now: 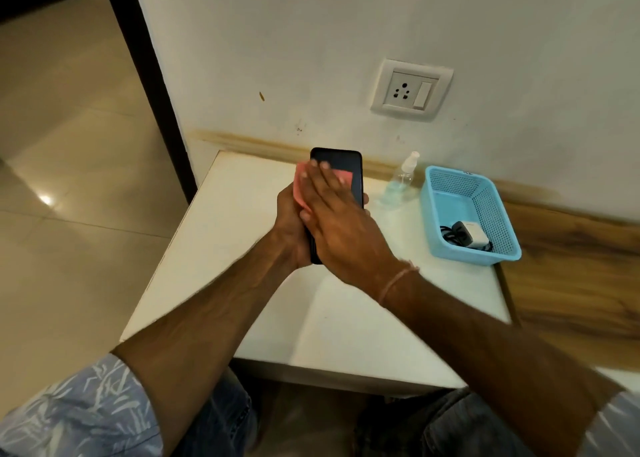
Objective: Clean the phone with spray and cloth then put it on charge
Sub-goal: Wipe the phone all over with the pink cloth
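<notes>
The phone is held upright above the white table, screen toward the camera. The left hand grips its lower half from behind and the left side. The right hand lies flat across the screen, fingers stretched out, pressing a pink cloth against the glass; the cloth shows at the fingertips and left edge. Both forearms converge at the phone. The spray bottle stands just beside a blue basket holding what looks like a charger; no writing is readable.
</notes>
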Available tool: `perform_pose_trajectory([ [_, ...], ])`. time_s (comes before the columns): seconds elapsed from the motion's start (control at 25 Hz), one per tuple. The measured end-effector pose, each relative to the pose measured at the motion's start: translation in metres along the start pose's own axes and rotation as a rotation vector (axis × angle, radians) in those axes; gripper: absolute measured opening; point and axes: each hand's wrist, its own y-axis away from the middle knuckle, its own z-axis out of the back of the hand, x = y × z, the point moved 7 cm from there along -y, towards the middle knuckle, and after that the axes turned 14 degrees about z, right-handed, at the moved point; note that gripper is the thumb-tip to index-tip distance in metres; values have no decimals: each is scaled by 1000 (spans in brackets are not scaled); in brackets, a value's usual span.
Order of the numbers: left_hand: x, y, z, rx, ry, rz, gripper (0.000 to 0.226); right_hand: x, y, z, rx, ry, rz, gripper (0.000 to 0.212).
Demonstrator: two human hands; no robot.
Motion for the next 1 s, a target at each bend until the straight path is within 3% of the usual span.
perform_pose_trajectory([
  [0.2, -12, 1, 2, -14, -65, 10, 78, 2, 56, -7, 20, 129, 120, 54],
  [0.44, -6, -1, -6, 24, -71, 14, 62, -54, -13, 27, -75, 79, -144, 56],
  [0.6, -5, 1, -3, 22, -59, 35, 66, -31, -18, 17, -73, 108, -53, 55],
  [0.88, -4, -1, 6, -30, -52, 49, 78, 2, 82, -22, 112, 195, 233, 56],
  [1.0, -3, -4, 7, -53, -74, 25, 79, -19, 62, -7, 74, 201, 187, 56],
])
